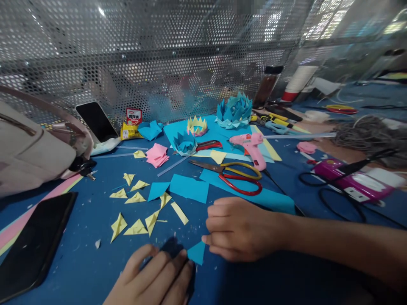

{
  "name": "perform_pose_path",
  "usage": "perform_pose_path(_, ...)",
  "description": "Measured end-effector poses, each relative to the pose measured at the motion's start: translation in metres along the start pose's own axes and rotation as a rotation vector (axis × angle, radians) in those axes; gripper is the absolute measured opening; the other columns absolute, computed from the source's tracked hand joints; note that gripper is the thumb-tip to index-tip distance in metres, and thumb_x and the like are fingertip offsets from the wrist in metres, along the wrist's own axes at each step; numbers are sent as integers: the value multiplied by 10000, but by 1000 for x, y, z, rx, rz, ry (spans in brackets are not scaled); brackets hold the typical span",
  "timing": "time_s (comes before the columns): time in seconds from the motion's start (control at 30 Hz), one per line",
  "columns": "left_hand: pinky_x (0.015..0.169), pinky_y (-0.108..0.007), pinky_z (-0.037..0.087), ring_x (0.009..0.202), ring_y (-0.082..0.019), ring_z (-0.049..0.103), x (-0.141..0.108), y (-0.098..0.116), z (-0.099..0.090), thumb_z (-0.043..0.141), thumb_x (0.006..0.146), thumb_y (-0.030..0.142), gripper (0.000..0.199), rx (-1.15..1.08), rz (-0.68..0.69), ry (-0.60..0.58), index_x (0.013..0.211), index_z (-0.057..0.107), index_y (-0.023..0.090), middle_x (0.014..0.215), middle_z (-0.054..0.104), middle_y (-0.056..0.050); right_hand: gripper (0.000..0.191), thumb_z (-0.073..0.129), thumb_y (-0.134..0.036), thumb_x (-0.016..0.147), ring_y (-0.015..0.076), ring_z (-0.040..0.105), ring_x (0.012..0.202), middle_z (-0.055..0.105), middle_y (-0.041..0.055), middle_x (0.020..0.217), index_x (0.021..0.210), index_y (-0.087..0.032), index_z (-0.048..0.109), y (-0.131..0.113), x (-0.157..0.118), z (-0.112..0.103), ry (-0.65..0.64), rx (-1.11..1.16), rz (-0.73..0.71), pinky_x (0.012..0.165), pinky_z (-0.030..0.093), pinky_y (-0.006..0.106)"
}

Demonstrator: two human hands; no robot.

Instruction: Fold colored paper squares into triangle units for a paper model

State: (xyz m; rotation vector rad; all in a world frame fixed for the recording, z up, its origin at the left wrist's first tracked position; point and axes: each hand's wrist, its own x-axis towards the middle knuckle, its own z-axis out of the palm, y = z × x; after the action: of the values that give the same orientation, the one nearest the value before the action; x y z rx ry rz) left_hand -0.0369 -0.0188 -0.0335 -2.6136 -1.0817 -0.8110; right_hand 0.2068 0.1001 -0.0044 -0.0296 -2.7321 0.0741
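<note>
A small folded piece of blue paper (196, 253) lies between my hands, close to the tabletop. The bent fingers of my left hand (154, 277) hold its left edge, with the thumb out of sight. My right hand (240, 228) is closed, its fingertips at the paper's upper right corner. Just beyond are a flat blue paper rectangle (190, 188) and a narrow yellow strip (179, 213). Several folded yellow paper triangles (136, 227) are scattered to the left. Scissors (222, 169) with red and yellow handles rest on blue paper above my right hand.
A pink glue gun (251, 148) lies behind the scissors. Farther back stand a blue paper flower (234, 111), a smaller blue one (185, 144) and a yellow-and-pink paper ring (197, 126). A dark phone (34, 241) and bag (34, 152) are left; a purple power strip (352, 182) is right.
</note>
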Motion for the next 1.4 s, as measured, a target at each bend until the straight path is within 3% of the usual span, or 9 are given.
perform_pose_path(0.2,1085,-341,272,818,-139,656,6,-1,-5,485,1050,232,277,-99,-5,34,1004,756,204,962,777,-2,239,527,-382,1037,157,511,790,661,22,915,966,-195,656,-3,2,8,-60,57,66,678,332,313)
perform_pose_path(0.33,1078,-350,280,849,-149,665,10,1,-6,514,1027,225,238,-144,-25,44,1026,750,196,971,771,-14,197,544,-299,1027,159,518,805,671,25,885,926,-182,667,-6,4,10,-41,178,150,713,373,292)
perform_pose_path(0.57,1091,-384,246,921,-160,635,5,-5,-2,394,1012,151,352,-129,-13,22,1117,722,223,1068,733,-30,159,579,-224,973,151,551,774,649,18,785,849,-159,655,-7,7,12,-4,433,377,741,408,269)
perform_pose_path(0.83,1125,-378,226,981,-155,634,5,-5,-2,409,977,109,366,-109,1,8,1199,681,211,1128,719,-35,139,571,-229,971,157,554,800,639,22,798,894,-154,659,-7,8,7,-32,463,396,755,418,278)
perform_pose_path(1.0,1110,-355,247,954,-143,636,8,-4,-1,394,981,80,382,-154,-8,40,1213,680,181,1100,728,-35,74,619,-218,955,139,577,830,648,21,873,958,-150,646,-8,8,3,33,536,409,768,434,259)
perform_pose_path(1.13,1094,-348,259,931,-141,637,11,-4,0,401,983,78,370,-166,-15,52,1207,680,176,1081,731,-30,107,661,-251,952,142,576,838,670,16,857,919,-149,669,-6,7,7,26,502,354,781,432,262)
perform_pose_path(1.4,1100,-359,248,933,-143,641,12,-4,1,404,980,87,342,-132,9,28,1146,686,182,1076,718,-29,120,706,-233,925,146,583,858,679,16,891,1025,-166,714,-5,9,9,-5,440,389,771,423,249)
